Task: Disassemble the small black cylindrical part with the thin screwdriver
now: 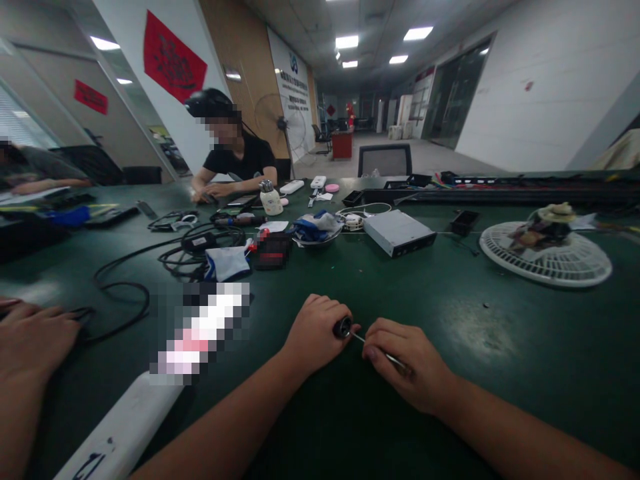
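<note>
My left hand (317,333) is closed around a small black cylindrical part (343,326), whose round, hollow-looking end faces me. Just to its right, my right hand (410,363) grips a slim metal tool (397,361) between thumb and fingers. The tool's thin shaft points left at the black part; I cannot tell whether its tip touches it. Most of the part is hidden inside my left fist. Both hands rest low over the dark green table (320,437).
A co-worker's hand (35,340) lies at the far left, beside a long white object (125,423). Beyond my hands are black cables (185,250), a bowl with a blue-white cloth (317,228), a grey disc drive (400,231) and a white fan grille (545,263). Another person (237,157) sits opposite.
</note>
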Action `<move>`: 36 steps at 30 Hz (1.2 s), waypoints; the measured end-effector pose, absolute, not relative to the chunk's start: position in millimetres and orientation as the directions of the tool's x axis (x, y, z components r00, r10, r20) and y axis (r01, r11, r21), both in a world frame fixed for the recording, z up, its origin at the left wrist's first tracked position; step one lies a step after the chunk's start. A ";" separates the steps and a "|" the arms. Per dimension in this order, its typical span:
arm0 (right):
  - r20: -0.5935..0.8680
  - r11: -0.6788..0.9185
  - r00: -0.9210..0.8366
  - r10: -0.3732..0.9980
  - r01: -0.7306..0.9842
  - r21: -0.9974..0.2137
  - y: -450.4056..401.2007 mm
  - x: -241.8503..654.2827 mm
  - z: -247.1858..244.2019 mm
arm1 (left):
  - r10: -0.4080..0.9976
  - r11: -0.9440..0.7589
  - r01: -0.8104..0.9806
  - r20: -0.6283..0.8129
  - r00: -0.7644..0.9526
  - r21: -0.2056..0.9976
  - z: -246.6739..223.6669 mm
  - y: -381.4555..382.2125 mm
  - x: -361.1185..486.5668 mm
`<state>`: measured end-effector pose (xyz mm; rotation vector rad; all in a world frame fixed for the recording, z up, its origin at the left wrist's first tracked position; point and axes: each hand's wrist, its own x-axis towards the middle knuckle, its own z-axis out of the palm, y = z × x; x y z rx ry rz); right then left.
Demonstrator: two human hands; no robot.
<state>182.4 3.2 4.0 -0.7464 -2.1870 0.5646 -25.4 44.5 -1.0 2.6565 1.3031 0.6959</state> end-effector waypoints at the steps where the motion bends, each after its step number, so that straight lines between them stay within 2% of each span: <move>1: 0.514 0.741 -0.555 0.654 0.335 -0.581 2.7 182.3 4.3 | 0.770 -0.629 0.722 0.354 0.530 0.288 -0.7 44.5 -25.3; 13: 0.607 0.829 -0.565 0.559 0.385 -0.405 -2.2 182.8 6.0 | 0.779 -0.620 0.720 0.358 0.515 0.312 -1.2 44.6 -25.5; 17: 0.635 0.832 -0.537 0.555 0.348 -0.433 -0.3 183.7 6.2 | 0.782 -0.617 0.725 0.345 0.520 0.306 0.3 44.1 -26.0; 25: 0.584 0.834 -0.605 0.542 0.304 -0.459 0.7 184.2 7.0 | 0.769 -0.634 0.714 0.343 0.539 0.298 0.9 44.2 -25.6; 36: 0.591 0.769 -0.495 0.637 0.360 -0.528 1.2 184.2 7.0 | 0.782 -0.617 0.725 0.348 0.517 0.307 0.6 43.8 -24.6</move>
